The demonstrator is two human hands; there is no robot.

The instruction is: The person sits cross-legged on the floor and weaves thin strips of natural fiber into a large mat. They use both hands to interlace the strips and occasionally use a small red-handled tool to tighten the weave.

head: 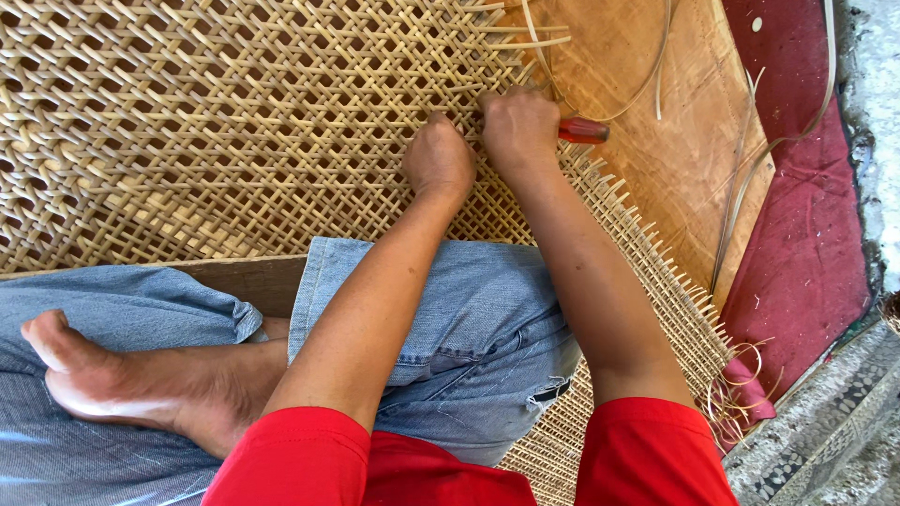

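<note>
A wide woven cane mat [216,122] fills the upper left of the frame and runs down toward the lower right, its open lattice of pale strips lying over a brown wooden board [675,141]. Both hands sit near the top centre of the picture, pressed onto the mat close to its ragged right edge, where short strip ends stick out like bristles. The right hand [520,126] has its fingers clenched around a tool with a red handle [583,130]; the handle pokes out to the right of the fist, and the working end is hidden under the hand, so what it touches cannot be told. The left hand [438,157] lies just beside the right one, a little lower in the frame, its fingers curled down into the weave; whether they pinch a strip or only press on the mat cannot be told. Loose cane strips [656,66] curve over the board in the upper right. Beyond the board lies a dark red cloth [806,234], and a grey stone floor [825,431] shows in the lower right corner. The person wears red sleeves and blue jeans, sitting with a bare foot [103,375] at the lower left, the knees resting on the mat.
</note>
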